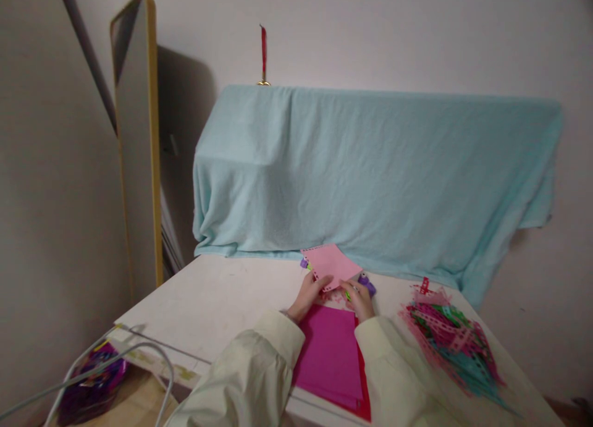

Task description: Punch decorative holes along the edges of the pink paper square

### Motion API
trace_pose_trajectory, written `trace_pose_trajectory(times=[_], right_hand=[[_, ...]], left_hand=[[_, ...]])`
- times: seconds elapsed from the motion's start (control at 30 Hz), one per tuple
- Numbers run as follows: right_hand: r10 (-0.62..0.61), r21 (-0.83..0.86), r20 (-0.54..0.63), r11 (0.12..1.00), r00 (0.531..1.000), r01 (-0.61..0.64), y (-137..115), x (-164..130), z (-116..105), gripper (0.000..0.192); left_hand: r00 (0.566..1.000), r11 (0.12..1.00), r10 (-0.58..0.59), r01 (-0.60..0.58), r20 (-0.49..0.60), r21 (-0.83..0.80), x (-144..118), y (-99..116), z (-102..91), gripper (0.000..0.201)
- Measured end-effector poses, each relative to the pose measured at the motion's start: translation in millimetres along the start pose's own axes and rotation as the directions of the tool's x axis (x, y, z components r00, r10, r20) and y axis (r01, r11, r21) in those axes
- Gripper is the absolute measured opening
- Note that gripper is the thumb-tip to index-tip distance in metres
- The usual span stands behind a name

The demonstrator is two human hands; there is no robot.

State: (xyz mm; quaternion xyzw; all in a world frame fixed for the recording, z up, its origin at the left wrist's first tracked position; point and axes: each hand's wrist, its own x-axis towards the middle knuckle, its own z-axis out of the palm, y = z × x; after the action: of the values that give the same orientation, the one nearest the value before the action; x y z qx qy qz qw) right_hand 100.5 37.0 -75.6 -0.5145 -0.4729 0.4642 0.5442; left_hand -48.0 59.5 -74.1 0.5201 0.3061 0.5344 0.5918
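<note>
My left hand holds the near left edge of a light pink paper sheet, whose edge shows a punched scalloped border. My right hand grips a purple and green craft punch at the sheet's right corner. Both hands rest on a white table. Just in front of my hands lies a stack of magenta and red paper sheets. Cream sleeves cover both my forearms.
A heap of cut paper strips in pink, green and teal lies at the right of the table. A light blue cloth drapes something behind the table. A gold-framed mirror leans on the left wall. A bag sits low left.
</note>
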Motion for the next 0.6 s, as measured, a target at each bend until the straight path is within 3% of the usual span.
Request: trace_pose_trajectory(times=[0.6], right_hand=[[0.007,-0.004,0.005,1.000,1.000,-0.007,13,4,2,0.037]], left_hand=[[0.995,0.997,-0.073,0.071,0.064,0.035,0,-4,0.2,0.039]])
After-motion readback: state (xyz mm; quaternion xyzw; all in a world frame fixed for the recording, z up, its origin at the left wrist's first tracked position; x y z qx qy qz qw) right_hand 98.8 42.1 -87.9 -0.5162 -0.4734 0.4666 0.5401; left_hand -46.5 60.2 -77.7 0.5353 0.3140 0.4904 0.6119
